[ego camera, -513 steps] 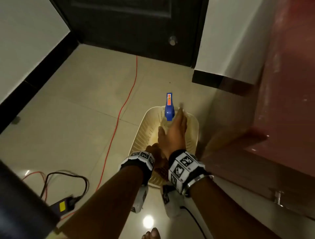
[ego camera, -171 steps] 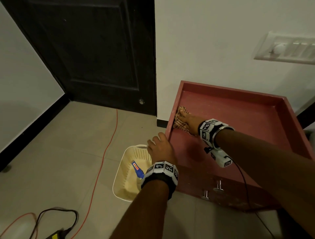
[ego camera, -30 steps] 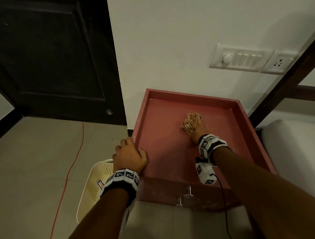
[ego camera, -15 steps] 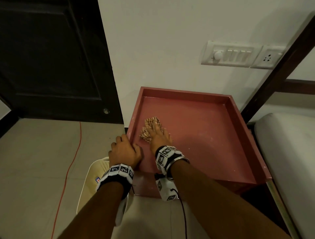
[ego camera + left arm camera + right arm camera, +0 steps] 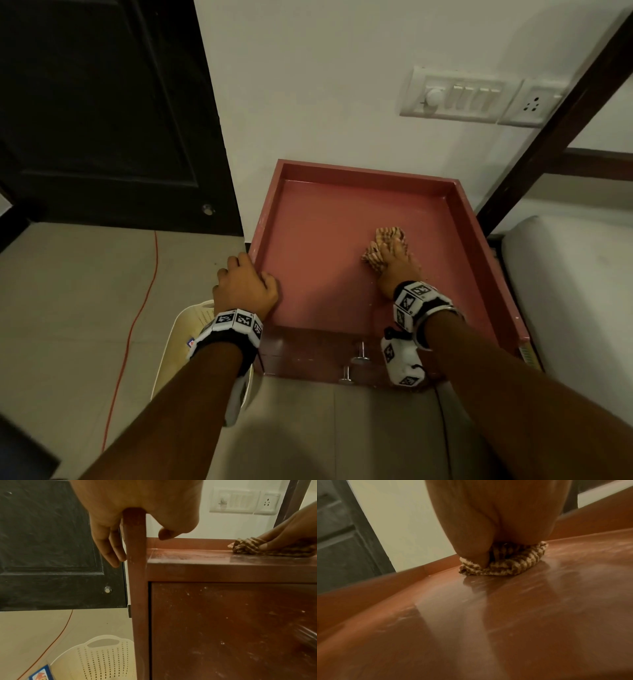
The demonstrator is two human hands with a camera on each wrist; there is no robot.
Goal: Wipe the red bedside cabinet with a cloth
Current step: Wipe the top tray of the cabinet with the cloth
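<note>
Dim, warm indoor light. White wall (image 5: pixel 342 85) behind; white switch panel (image 5: pixel 459 99) with a socket plate (image 5: pixel 534 104) just beside it on the right. Dark panelled door (image 5: pixel 102 113) at left, small round metal fitting (image 5: pixel 207 209) low on it. Floor (image 5: pixel 68 291) of pale beige tiles, thin orange cable (image 5: pixel 137 315) trailing across. Cream perforated basket (image 5: pixel 102 660) on the floor. Dark wooden frame (image 5: pixel 555 116) slants at right; below it a pale padded surface (image 5: pixel 575 291), possibly a mattress.

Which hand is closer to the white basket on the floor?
The left hand. It grips the cabinet's left rim, right above the basket. The right hand presses the cloth farther right.
</note>
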